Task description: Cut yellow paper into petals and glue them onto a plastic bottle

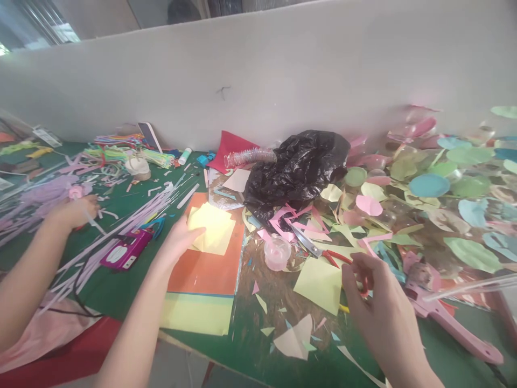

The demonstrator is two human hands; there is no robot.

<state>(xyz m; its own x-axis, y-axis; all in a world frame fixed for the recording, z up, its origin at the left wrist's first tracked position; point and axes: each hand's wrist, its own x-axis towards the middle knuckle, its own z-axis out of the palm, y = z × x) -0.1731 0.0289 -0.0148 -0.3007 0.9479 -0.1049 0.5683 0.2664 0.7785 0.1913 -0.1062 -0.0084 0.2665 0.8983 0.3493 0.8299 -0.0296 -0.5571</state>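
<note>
Scissors with red handles (309,242) sit gripped in the right hand (375,291), beside a pale yellow paper square (319,285); the left hand (180,237) lies open on yellow paper sheets (212,229), a black plastic bag (297,172) beyond.

Landmark: plastic bag (297,172) on the bench (100,285). Behind bag: partition wall (258,70). Left: paper sheets (210,229) stacked, paper strips (121,240) farther left. Before bag: tape roll (277,252), scissors (307,242) just right of it. Right: cut paper circles (428,185).
</note>
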